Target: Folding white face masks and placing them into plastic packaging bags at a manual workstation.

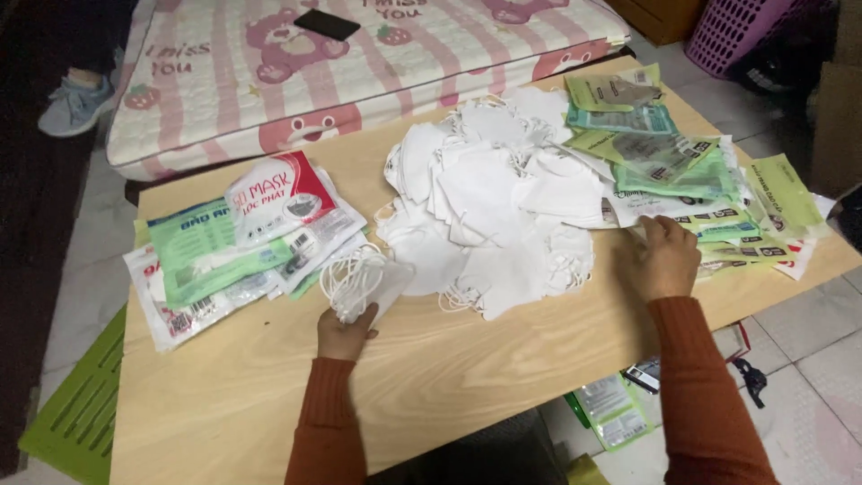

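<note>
Bare table near both wrists; far edge crowded. Left hand clamped round white mask stack. Right hand flat, fingers loose, on empty green pouches; loose mask heap between hands.

A pink bear-print mattress lies at twelve o'clock, a black phone on it; a purple basket stands at two o'clock, a green crate at eight.

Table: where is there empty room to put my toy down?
The wooden table is bare along the near edge, in front of the left hand and right hand. Another bare strip lies by the mattress. The white masks, packets and pouches crowd the rest.
</note>
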